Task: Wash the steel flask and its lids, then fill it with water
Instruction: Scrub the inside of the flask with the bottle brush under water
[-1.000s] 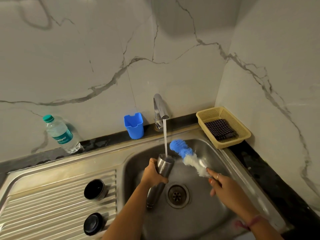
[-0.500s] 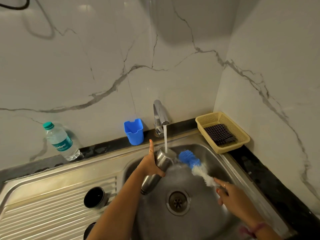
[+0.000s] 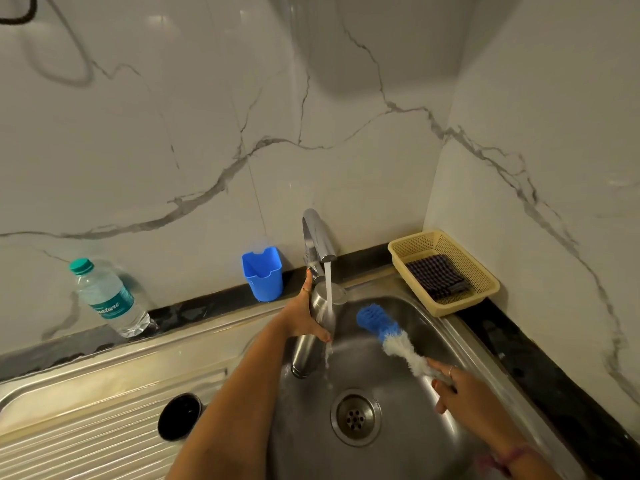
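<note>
Steel flask (image 3: 313, 323) is gripped by left hand (image 3: 300, 315) over sink (image 3: 460, 344), tilted under running tap (image 3: 317, 237). Bottle brush (image 3: 393, 336) is held by right hand (image 3: 462, 393). One lid (image 3: 180, 415) lies on drainboard (image 3: 86, 441).

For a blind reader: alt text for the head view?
Left hand holds a steel flask under the running tap over the sink; right hand holds a bottle brush. One lid sits on the drainboard.

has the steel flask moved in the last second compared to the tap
Yes. The left hand has raised the cylindrical steel flask toward the chrome tap; its mouth now sits close under the spout, and water runs down its side.
</note>
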Tool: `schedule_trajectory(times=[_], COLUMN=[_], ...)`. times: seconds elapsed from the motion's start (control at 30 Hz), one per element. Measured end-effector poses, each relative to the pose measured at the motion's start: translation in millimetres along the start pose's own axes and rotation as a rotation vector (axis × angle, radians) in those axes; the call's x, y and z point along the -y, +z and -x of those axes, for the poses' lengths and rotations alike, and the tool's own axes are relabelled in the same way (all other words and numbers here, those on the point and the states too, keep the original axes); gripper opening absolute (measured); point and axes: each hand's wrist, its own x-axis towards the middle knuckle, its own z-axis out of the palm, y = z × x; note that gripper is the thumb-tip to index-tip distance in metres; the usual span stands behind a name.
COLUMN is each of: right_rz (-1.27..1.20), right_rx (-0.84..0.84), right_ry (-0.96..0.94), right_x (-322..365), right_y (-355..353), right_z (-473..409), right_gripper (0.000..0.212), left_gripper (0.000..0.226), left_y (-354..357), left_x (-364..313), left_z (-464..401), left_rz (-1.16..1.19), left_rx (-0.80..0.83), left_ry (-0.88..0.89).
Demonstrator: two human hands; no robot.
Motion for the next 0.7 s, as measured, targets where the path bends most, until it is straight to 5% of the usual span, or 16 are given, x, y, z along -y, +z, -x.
schedule_trajectory(times=[0.7], right_rz=[0.017], right_rx=[0.019], right_ry=[0.018], right_x=[-1.2], right_y=[-3.2], right_z=[-4.3], right_gripper=[0.043], left_gripper=[0.158], left_y=[6.0], left_x=[-1.1], left_z=[-8.4], left_rz=[0.083], left_rx=[0.006], left_ry=[0.021])
